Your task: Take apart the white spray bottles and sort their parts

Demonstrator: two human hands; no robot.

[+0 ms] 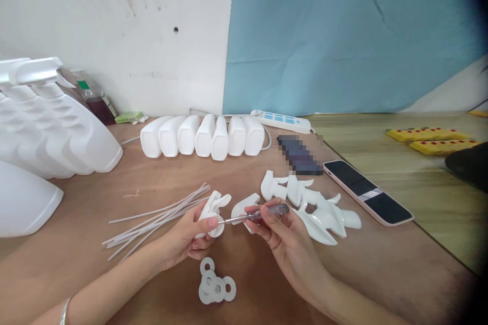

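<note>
My left hand (188, 237) is closed around a white spray trigger head (212, 212), held just above the brown table. My right hand (280, 236) grips a small screwdriver (254, 216) with a clear handle. Its metal tip points left into the round collar of the trigger head. A second white trigger head (244, 206) lies right behind the screwdriver. Several white flat ring washers (215, 286) lie on the table below my hands. A bundle of thin white tubes (156, 219) lies to the left.
A pile of white trigger heads (318, 208) lies to the right, beside a phone (366, 192). A row of white bottles (204, 135) lies at the back, with a power strip (282, 121). Assembled spray bottles (49, 122) stand at the left. Yellow blocks (429, 134) are at the far right.
</note>
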